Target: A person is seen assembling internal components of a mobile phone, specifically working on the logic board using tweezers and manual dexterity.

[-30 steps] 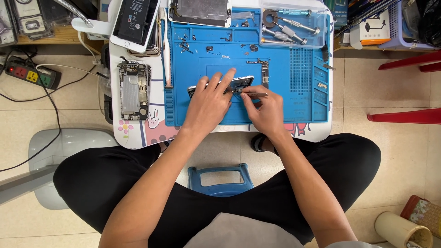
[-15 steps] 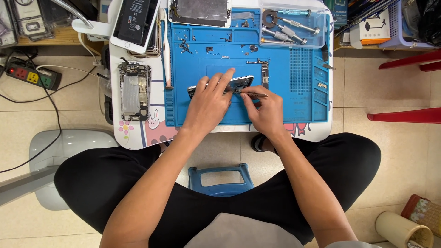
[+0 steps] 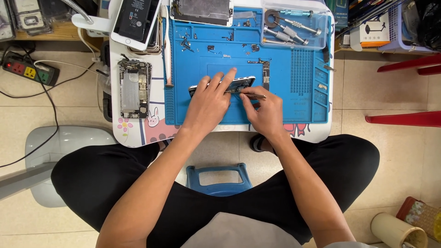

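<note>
We see our own two arms bare from the elbow down, without sleeves, watch or rings. Our left hand (image 3: 209,103) and right hand (image 3: 262,112) wear no gloves. Our legs are covered by black trousers (image 3: 340,170), and we wear a grey shirt (image 3: 239,232).

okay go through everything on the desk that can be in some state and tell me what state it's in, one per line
Phone on the mat: opened, held flat by left hand.
Tweezers: pinched in right hand.
Phone chassis: open, insides bare.
Clear screwdriver box: lidless, tools inside.
Power strip: one plug in.
</note>
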